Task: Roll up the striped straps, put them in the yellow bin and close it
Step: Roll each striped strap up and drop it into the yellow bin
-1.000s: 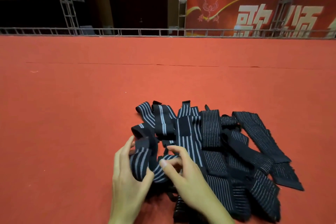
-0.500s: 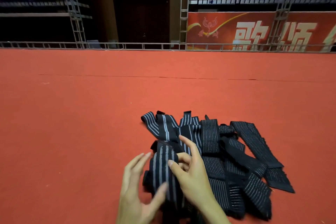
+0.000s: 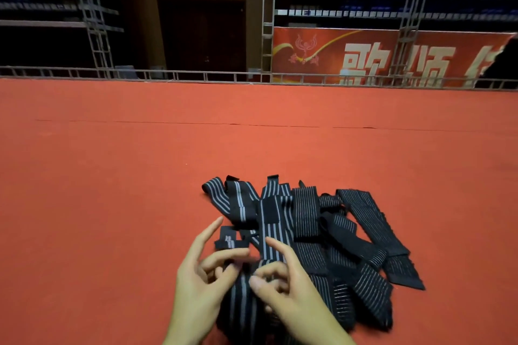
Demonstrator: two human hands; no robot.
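Note:
Several black straps with grey stripes lie in a loose pile (image 3: 330, 235) on the red carpet, low in the head view. One broad-striped strap (image 3: 244, 302) runs toward me between my hands. My left hand (image 3: 201, 283) pinches it near its left edge with curled fingers, index finger stretched out over a small black end tab (image 3: 229, 241). My right hand (image 3: 286, 294) pinches the same strap from the right, thumb and fingers bent round it. No yellow bin is in view.
Red carpet (image 3: 112, 190) spreads wide to the left, right and far side of the pile. A low metal railing (image 3: 196, 75) edges the carpet at the back, with a red banner (image 3: 364, 56) and dark seating behind it.
The strap, wrapped over my left hand a second ago, now lies stretched toward me between both hands. Both hands have shifted onto its near part. The camera has tilted up slightly.

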